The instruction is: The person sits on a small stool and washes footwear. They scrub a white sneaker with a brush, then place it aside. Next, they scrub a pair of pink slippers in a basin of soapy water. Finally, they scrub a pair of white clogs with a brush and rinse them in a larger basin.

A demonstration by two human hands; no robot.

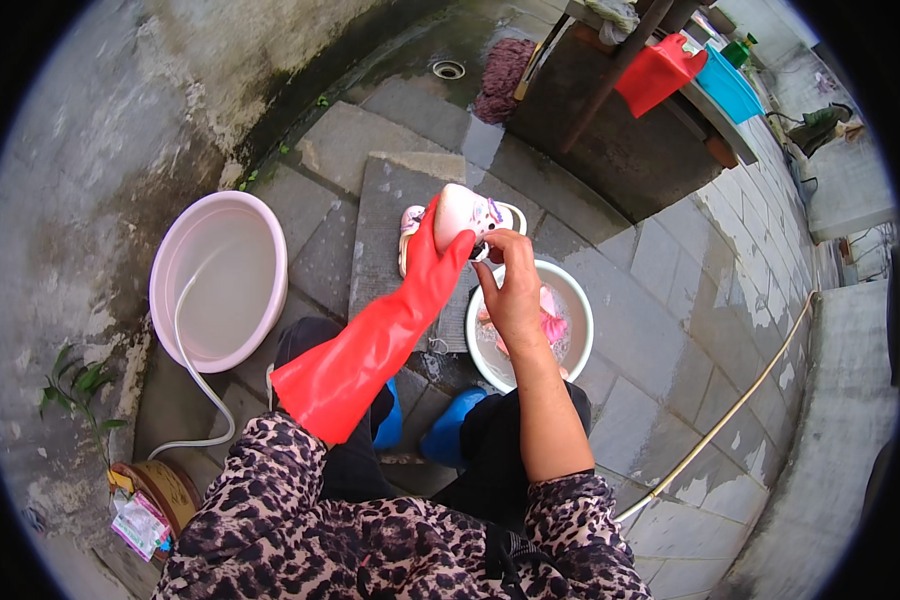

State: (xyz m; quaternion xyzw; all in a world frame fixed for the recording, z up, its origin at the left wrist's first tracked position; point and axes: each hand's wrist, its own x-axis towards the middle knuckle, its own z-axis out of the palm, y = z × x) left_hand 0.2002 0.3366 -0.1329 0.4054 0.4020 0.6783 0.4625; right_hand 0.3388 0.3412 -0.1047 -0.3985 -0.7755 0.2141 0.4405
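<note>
My left hand (431,262), in a long red rubber glove, grips a white clog (461,217) with coloured decorations and dark dots on its upper. The clog is held up above a stone slab (390,195). Bare, my right hand (511,281) pinches a small black-and-white part at the clog's near side; the fingers partly hide it. A second patterned clog (411,219) rests on the slab, mostly covered by the glove. Below my right hand stands a white basin (586,330) of sudsy water with pink items (551,326) in it.
A pink tub (277,247) of cloudy water holds a white hose (221,401). A yellowish hose (720,427) crosses the wet paving. Farther off are a mop head (504,79), a floor drain (448,70), a red glove (656,71) and a blue basin (727,86) on a ledge.
</note>
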